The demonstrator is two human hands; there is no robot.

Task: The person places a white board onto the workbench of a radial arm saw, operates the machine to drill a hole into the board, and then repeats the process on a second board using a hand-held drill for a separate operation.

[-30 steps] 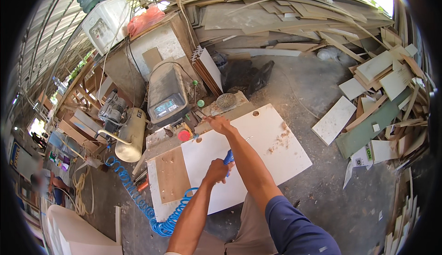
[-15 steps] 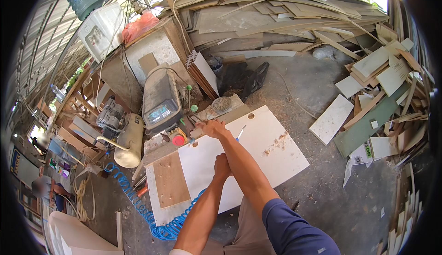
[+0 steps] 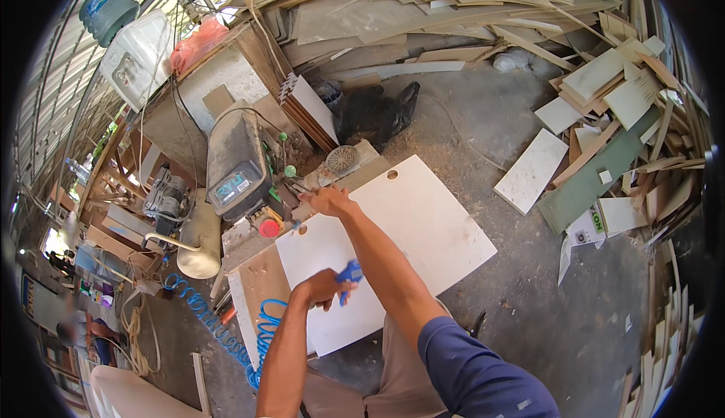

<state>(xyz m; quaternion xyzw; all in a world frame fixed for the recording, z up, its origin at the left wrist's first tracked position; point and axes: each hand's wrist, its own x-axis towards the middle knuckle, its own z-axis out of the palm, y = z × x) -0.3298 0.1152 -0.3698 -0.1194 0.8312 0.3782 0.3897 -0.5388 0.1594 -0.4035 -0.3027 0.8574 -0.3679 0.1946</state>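
Observation:
My left hand (image 3: 320, 289) is closed on a blue air blow gun (image 3: 350, 274), held above the white panel (image 3: 423, 225). A coiled blue air hose (image 3: 268, 327) hangs beside my left forearm. Farther off, my right hand (image 3: 326, 200) is at the panel's far left edge, next to the metal rods of a grey bench machine (image 3: 238, 165); its fingers look stretched out. Round holes show near the far edge of the panel. A second white sheet (image 3: 332, 320) lies under or against it, over a brown board (image 3: 257, 274).
A red knob (image 3: 269, 228) and a round metal grate (image 3: 342, 159) are at the machine. To its left stands a compressor tank (image 3: 200, 240). Board offcuts (image 3: 604, 101) are heaped at the right. A black plastic bag (image 3: 400, 112) lies beyond the panel. Another person (image 3: 94, 331) is far left.
My left hand has moved left and nearer with the blow gun, now clear of my right arm. Sawdust on the panel's right part has gone. The view has shifted slightly.

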